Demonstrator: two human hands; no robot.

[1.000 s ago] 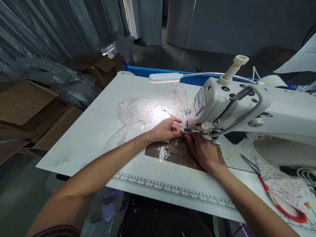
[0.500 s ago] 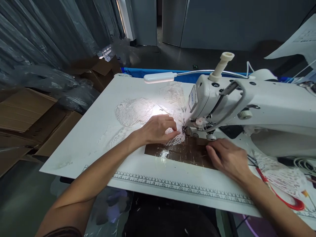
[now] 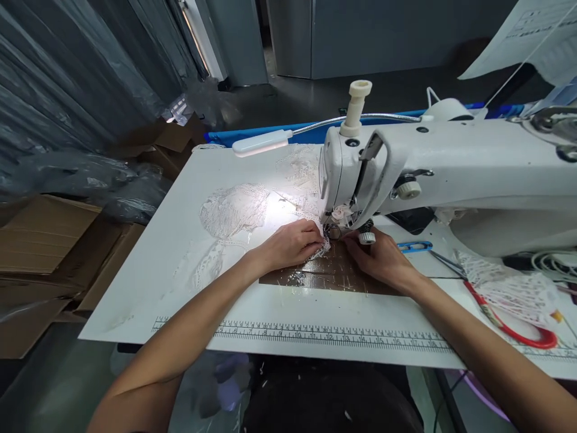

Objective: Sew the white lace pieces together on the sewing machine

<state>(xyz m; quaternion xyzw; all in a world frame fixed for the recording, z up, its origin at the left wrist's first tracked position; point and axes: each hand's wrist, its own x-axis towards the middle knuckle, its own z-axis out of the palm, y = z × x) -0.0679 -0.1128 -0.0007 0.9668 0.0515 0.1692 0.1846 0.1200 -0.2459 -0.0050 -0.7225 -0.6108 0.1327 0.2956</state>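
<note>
A white sewing machine stands on the right of the table. White lace lies by its presser foot, over a brown taped patch. Just left of the needle, my left hand is closed on the edge of this lace. My right hand sits close to the foot from the right, thumb and fingers together. Whatever those fingertips may hold is too small to make out. Further lace pieces are spread out behind and left of my left hand.
A lamp lights the lace. Red-handled scissors, a small blue tool and more lace lie at the right. A printed ruler runs along the front edge. Cardboard boxes stand left of the table.
My right hand has moved left, from the patch's right part to the presser foot. The lace at my left hand is more bunched. The view has shifted, and the blue tool now shows.
</note>
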